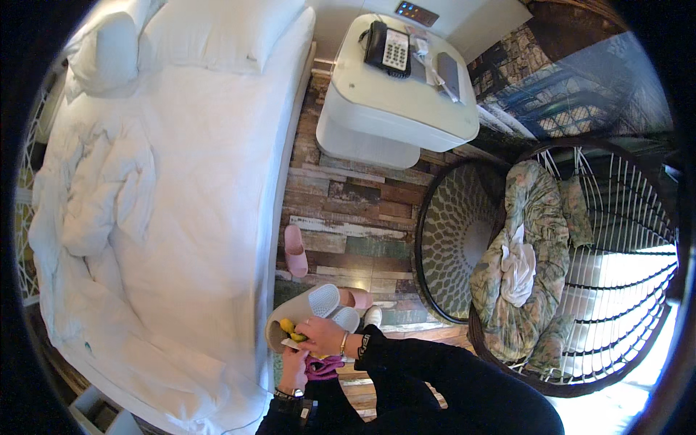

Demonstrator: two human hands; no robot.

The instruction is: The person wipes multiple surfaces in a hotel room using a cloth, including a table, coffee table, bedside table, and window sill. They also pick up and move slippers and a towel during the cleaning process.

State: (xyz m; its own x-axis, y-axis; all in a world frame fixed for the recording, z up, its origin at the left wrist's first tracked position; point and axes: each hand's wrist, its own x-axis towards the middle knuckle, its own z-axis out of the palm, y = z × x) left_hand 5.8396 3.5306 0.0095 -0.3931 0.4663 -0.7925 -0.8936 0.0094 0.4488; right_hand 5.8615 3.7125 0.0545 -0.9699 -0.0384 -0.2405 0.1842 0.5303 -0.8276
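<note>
Near the bed's lower right edge I have a pair of light grey slippers (301,307) with dimpled soles, looking closer to me than the floor. Rounded yellow and yellow-green pieces (288,325) sit at the near end of one. My left hand (293,370) is closed at that end, its fingertips against a pale edge. My right hand (324,336) reaches across from the right, fingers bent by the yellow pieces; what they pinch is hidden. Below the right hand, beside the left, hangs a bunched purple cloth (323,367).
The white bed (196,188) fills the left. Pink slippers (295,250) lie on the plank floor (362,199), one partly covered. A bedside table (351,83) holds a telephone (388,49). At right stands a hanging chair (623,254) with a patterned cushion (533,192).
</note>
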